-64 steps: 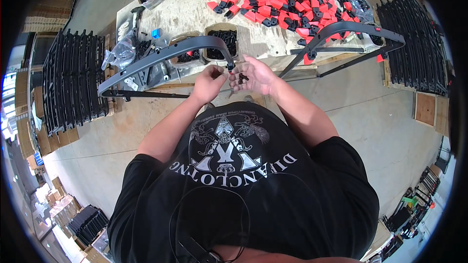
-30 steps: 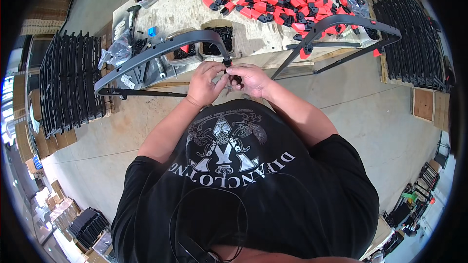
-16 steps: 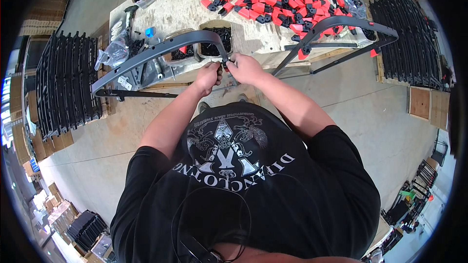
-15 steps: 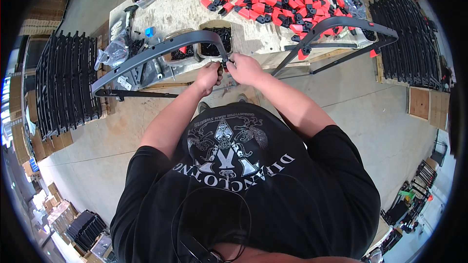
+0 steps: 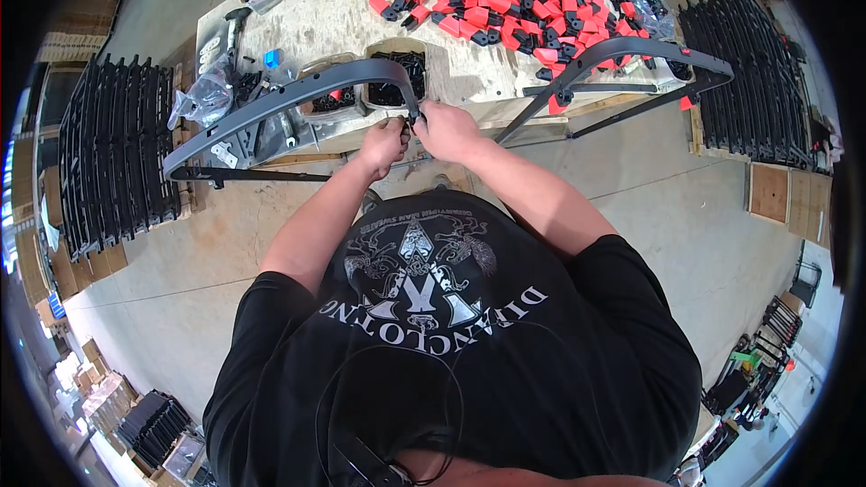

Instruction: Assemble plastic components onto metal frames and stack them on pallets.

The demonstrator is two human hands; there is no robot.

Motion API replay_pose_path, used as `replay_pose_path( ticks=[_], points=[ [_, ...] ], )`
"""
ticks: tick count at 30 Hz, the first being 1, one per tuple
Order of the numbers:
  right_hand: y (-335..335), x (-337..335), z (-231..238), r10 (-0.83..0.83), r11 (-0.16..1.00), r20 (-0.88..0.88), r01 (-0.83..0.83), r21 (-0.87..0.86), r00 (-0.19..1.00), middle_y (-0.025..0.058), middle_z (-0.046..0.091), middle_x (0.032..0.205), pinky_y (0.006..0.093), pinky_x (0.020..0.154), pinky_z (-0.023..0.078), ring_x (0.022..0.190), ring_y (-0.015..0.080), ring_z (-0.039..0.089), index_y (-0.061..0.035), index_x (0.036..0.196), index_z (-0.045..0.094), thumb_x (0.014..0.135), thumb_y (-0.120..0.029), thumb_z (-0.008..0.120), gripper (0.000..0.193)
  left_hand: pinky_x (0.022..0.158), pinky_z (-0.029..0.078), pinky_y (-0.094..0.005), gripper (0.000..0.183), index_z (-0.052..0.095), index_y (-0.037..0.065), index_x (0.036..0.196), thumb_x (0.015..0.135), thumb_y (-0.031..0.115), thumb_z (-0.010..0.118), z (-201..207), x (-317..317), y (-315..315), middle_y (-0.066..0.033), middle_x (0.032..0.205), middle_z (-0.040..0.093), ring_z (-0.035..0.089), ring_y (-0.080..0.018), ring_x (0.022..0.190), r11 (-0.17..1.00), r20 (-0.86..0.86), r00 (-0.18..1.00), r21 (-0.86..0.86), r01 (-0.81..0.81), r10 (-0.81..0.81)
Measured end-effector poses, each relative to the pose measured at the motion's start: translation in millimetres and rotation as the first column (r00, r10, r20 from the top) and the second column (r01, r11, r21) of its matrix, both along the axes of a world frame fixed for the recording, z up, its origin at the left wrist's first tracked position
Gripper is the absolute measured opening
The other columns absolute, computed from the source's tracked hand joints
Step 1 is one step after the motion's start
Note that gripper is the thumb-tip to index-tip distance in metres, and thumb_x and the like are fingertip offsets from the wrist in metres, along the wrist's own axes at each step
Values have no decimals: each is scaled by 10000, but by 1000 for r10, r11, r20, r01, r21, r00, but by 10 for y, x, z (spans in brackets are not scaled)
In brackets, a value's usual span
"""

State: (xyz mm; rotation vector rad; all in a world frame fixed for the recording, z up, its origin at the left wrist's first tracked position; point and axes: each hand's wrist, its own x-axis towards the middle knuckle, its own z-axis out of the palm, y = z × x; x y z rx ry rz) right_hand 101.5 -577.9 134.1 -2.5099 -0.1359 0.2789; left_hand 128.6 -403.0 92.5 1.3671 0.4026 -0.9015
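Turned over from open palm, my right hand (image 5: 448,133) pinches the black frame (image 5: 343,73) end, and my left hand (image 5: 386,146) curls beside, its grip I cannot tell.

With the meeting of left hand (image 5: 385,144) and right hand (image 5: 446,131) as hub, the worktable (image 5: 316,18) spreads from 10 to 2 o'clock. The first frame (image 5: 271,94) runs from the hands toward 9, in front of a bin (image 5: 336,116) at 10 and another bin (image 5: 386,112) at 11, both on the table. Farther out lie a hammer (image 5: 234,32) at 10 and a tub (image 5: 267,2) between 10 and 11. The parts heap (image 5: 523,0) lies between 1 and 2, partly behind the second frame (image 5: 631,44) at 2. Stacks (image 5: 117,153) stand at 9 and 3.
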Motion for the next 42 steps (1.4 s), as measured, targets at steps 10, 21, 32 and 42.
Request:
replay_pose_path(
  ticks=[10, 21, 32, 42],
  points=[
    [-5, 11, 39, -16, 999, -26, 17, 32, 1000, 248, 682, 986, 529, 810, 526, 931, 435, 667, 13, 1012, 586, 926, -256, 586, 282, 457, 259, -266, 294, 480, 123, 857, 1073, 314, 421, 137, 123, 10, 31, 708, 435, 348, -84, 544, 998, -65, 997, -45, 44, -47],
    [-19, 18, 19, 10, 999, 16, -10, 33, 1000, 246, 690, 925, 520, 807, 535, 892, 424, 679, 17, 991, 582, 925, -257, 588, 283, 599, 421, -239, 150, 567, 86, 1023, 1063, 215, 504, 85, 129, 81, 7, 836, 533, 492, -91, 696, 992, 137, 983, -23, 127, -122],
    [-42, 11, 34, -6, 996, 19, 5, 84, 1000, 236, 691, 923, 524, 801, 531, 892, 430, 676, 7, 976, 579, 923, -258, 602, 271, 578, 429, -287, 265, 583, 83, 868, 1036, 285, 547, 185, 213, 111, -32, 791, 589, 557, -155, 661, 952, 105, 959, -190, -240, 263],
    [-58, 32, 1, -13, 998, -31, 14, 60, 999, 236, 693, 953, 521, 812, 533, 914, 425, 679, 10, 1000, 577, 928, -254, 596, 275, 628, 439, -281, 99, 588, 76, 1042, 952, 116, 577, 359, 81, 19, -11, 850, 583, 547, -131, 733, 999, 119, 993, -30, -14, 18]
  ],
)
